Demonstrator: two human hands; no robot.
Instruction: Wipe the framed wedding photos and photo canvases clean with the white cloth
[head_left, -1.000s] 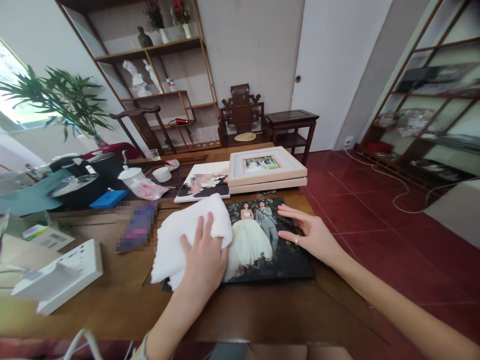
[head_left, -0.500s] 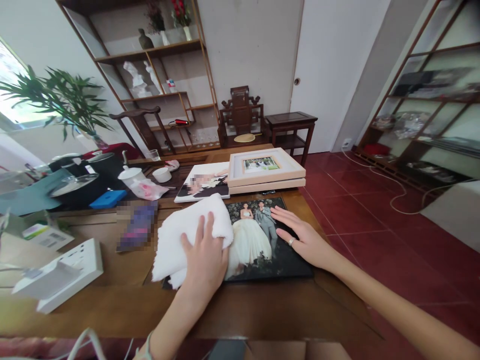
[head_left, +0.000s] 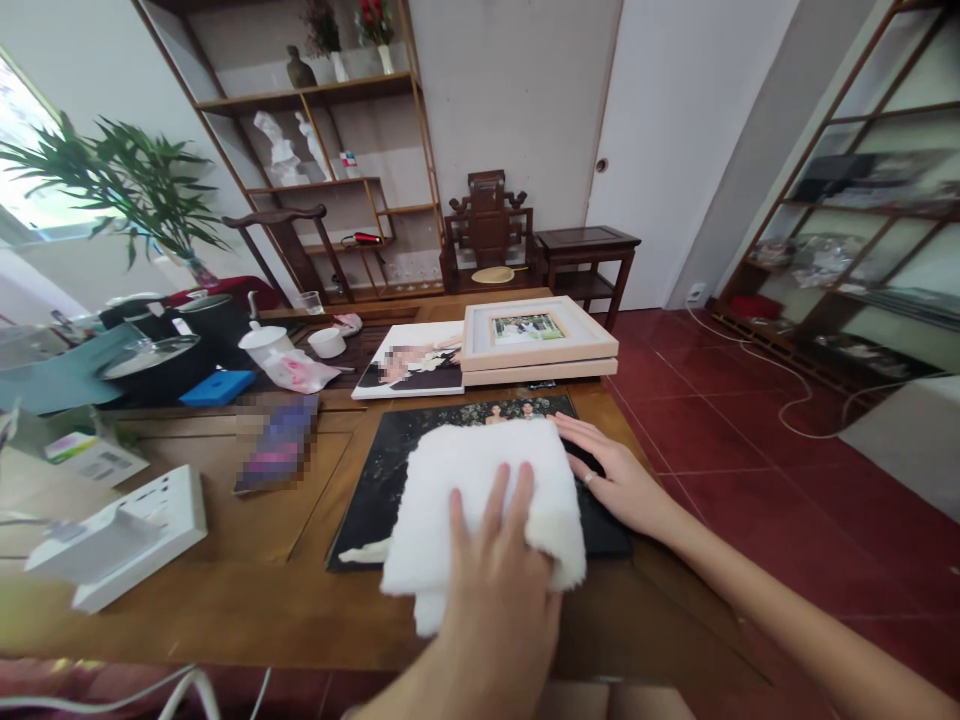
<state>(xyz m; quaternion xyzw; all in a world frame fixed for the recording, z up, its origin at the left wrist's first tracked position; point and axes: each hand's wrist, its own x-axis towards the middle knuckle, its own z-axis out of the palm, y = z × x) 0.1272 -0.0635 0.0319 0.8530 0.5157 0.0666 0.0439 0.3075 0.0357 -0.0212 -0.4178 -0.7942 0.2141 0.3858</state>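
My left hand (head_left: 499,570) presses a folded white towel (head_left: 480,470) onto a dark photo panel (head_left: 375,500). Its first fingers stretch over the cloth, while the outer ones curl at the towel's right edge. The towel hides most of the pictured couple; only their upper parts show above it. My right hand (head_left: 619,480), with a ring on one finger, rests open at the panel's right edge, fingers stretched out. The panel lies flat on the wooden table (head_left: 300,600).
Behind the panel lie a white-edged photo print (head_left: 409,385) and stacked light wood frames (head_left: 540,365). To the left are a white power strip (head_left: 150,545), a blurred purple item (head_left: 277,445), a blue box (head_left: 217,387) and a lidded pan (head_left: 157,365). Red floor tiles (head_left: 720,430) lie to the right.
My left hand has slid the towel to the right and nearer to me, across the panel. The panel's left part is now uncovered and the couple mostly covered. My right hand stays about where it was.
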